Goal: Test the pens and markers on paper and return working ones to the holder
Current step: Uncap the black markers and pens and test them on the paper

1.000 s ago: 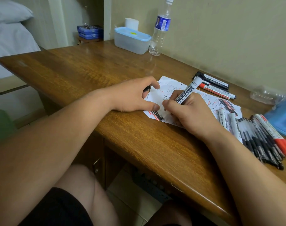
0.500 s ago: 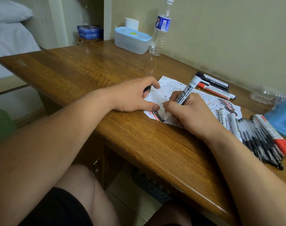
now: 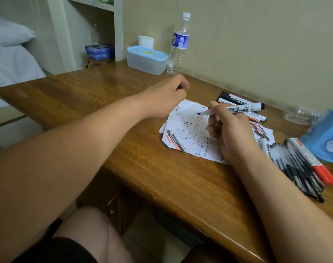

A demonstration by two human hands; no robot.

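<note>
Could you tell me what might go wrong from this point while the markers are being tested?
The right hand holds an uncapped marker with its tip over the paper; the wet tip could smear that hand or mark the desk. The left hand is off the paper, so the sheet may slide during a stroke. The pens near the right forearm could be swept off.

This is looking like a bedroom at home. A bed [image 3: 8,61] with a soft pillow [image 3: 6,33] is sitting at the left, close to a brown wooden desk [image 3: 97,92]. A water bottle [image 3: 178,44] and a plastic box [image 3: 146,59] are standing by the wall (a plain, pale one), and shelves [image 3: 93,21] are showing behind.
</note>
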